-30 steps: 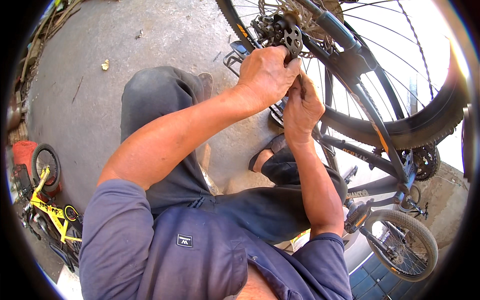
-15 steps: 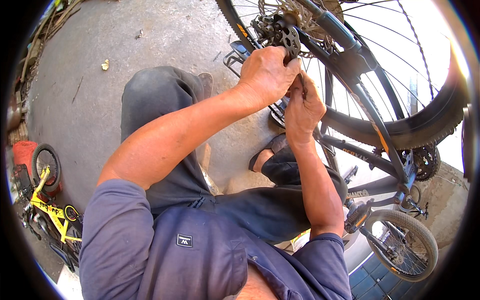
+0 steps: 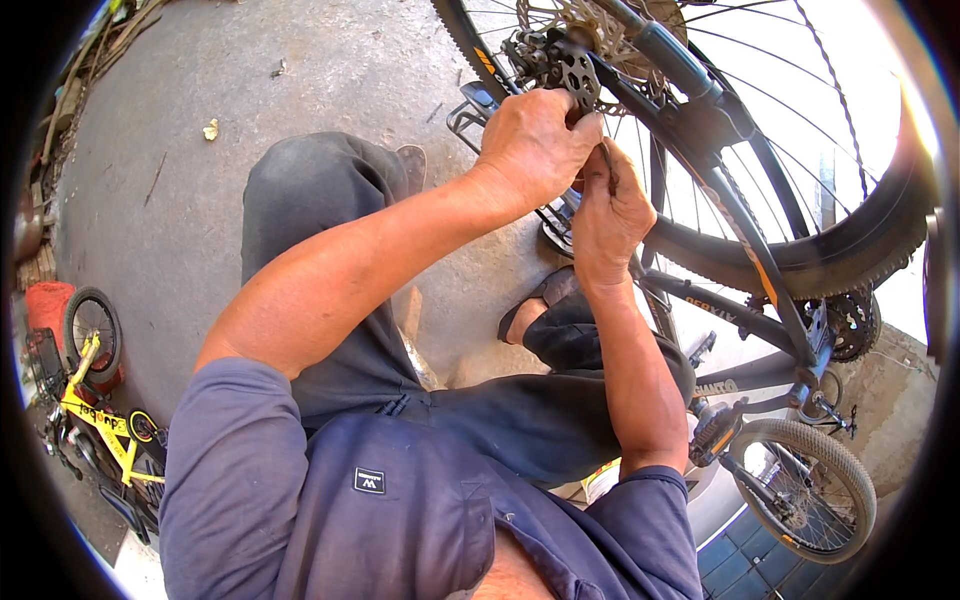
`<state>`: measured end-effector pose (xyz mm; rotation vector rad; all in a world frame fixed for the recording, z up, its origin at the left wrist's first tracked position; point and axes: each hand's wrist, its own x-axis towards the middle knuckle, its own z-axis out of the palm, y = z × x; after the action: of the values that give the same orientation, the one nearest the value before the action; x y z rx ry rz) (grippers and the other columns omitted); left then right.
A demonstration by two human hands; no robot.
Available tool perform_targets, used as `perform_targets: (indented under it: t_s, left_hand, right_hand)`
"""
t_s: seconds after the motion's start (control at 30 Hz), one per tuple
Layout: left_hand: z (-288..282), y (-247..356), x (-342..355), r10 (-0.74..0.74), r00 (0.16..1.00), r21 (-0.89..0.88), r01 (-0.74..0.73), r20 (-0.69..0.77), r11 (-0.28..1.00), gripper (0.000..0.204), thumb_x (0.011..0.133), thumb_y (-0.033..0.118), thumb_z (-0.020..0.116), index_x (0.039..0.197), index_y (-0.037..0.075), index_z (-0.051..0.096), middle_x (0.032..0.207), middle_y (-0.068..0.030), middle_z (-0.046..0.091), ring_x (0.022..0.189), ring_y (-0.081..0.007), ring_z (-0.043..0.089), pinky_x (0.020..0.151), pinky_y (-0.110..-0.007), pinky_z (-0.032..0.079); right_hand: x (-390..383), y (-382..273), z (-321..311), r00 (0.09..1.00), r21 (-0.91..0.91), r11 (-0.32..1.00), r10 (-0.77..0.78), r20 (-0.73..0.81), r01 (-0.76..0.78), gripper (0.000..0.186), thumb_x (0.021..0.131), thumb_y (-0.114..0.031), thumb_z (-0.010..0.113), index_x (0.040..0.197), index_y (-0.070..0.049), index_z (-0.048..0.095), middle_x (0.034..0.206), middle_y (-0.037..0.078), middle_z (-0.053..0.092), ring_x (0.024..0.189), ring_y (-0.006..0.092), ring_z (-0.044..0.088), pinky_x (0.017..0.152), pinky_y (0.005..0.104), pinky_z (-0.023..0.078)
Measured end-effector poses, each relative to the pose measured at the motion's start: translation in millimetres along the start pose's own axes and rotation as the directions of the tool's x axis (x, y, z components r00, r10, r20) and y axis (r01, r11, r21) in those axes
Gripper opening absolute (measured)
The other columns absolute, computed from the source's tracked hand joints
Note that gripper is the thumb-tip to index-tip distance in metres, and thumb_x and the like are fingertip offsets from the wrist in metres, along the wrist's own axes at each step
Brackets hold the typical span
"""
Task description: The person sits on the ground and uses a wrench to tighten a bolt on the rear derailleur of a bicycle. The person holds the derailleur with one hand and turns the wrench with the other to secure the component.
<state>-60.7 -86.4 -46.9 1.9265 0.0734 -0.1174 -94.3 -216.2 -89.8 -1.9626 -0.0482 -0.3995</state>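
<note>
My left hand is closed around the lower part of a dark perforated derailleur cage at the bicycle's rear hub. Just below it, my right hand pinches a thin dark piece I cannot make out, its tip hidden between both hands. Behind them are the brake disc, the black rear tyre and the dark frame of the raised bicycle.
A yellow small bicycle lies at the left beside a red object. The front wheel is at the lower right. My bent legs are on the concrete floor; branches and debris line its left edge.
My right hand has shifted very slightly to the right. The derailleur cage has tilted a little. My left hand stays almost in place, still closed.
</note>
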Motion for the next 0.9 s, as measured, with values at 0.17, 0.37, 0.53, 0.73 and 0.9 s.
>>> perform_targets:
  t_s: [0.17, 0.37, 0.53, 0.73, 0.9]
  left_hand:
    - [-0.3, 3.3, -3.7, 0.067, 0.998, -0.039, -0.068, -0.019, 0.997, 0.034, 0.093, 0.031, 0.064, 0.091, -0.003, 0.071, 0.074, -0.0127, 0.07, 0.069, -0.0196, 0.069, 0.066, -0.032, 0.054]
    - [-0.4, 8.2, -6.5, 0.085, 0.996, -0.047, -0.086, -0.02, 0.995, 0.036, 0.093, 0.031, 0.064, 0.087, -0.004, 0.069, 0.073, -0.0132, 0.07, 0.067, -0.0191, 0.07, 0.065, -0.032, 0.054]
    - [1.6, -1.5, -1.4, 0.032, 0.999, -0.103, -0.029, 0.027, 0.994, 0.036, 0.093, 0.029, 0.064, 0.089, -0.007, 0.069, 0.074, -0.0134, 0.07, 0.067, -0.0183, 0.07, 0.063, -0.031, 0.056]
    - [2.9, -2.1, 1.9, 0.016, 1.0, -0.118, -0.013, 0.018, 0.993, 0.036, 0.092, 0.028, 0.064, 0.092, -0.007, 0.069, 0.075, -0.0131, 0.07, 0.066, -0.0174, 0.069, 0.063, -0.03, 0.057]
    - [0.9, -1.2, 0.9, 0.013, 0.999, -0.133, -0.009, 0.032, 0.991, 0.035, 0.093, 0.027, 0.064, 0.092, -0.007, 0.069, 0.077, -0.013, 0.071, 0.067, -0.017, 0.07, 0.064, -0.03, 0.057]
  right_hand:
    - [-1.0, -5.2, -3.0, 0.998, 0.044, 0.998, -0.054, -0.015, 0.055, 0.023, 0.094, 0.006, 0.059, 0.115, 0.002, 0.065, 0.088, 0.009, 0.07, 0.073, 0.0112, 0.065, 0.066, 0.0262, 0.055]
    - [-1.1, -7.9, -7.0, 1.0, 0.035, 0.999, -0.025, -0.013, 0.026, 0.023, 0.094, 0.007, 0.059, 0.116, 0.003, 0.065, 0.088, 0.009, 0.07, 0.073, 0.01, 0.064, 0.065, 0.026, 0.054]
    - [-2.9, -5.6, -4.8, 1.0, 0.029, 0.999, -0.027, 0.01, 0.027, 0.023, 0.094, 0.007, 0.058, 0.116, 0.002, 0.065, 0.088, 0.009, 0.07, 0.075, 0.0101, 0.064, 0.068, 0.0257, 0.054]
    - [0.5, -7.7, -3.3, 1.0, -0.008, 1.0, -0.014, 0.01, 0.014, 0.023, 0.093, 0.007, 0.059, 0.115, 0.002, 0.066, 0.088, 0.008, 0.069, 0.074, 0.01, 0.063, 0.069, 0.026, 0.053]
    - [-0.5, -5.1, -2.5, 1.0, 0.067, 0.997, -0.027, 0.001, 0.027, 0.022, 0.094, 0.006, 0.059, 0.116, 0.003, 0.065, 0.088, 0.009, 0.069, 0.073, 0.0107, 0.063, 0.067, 0.0257, 0.053]
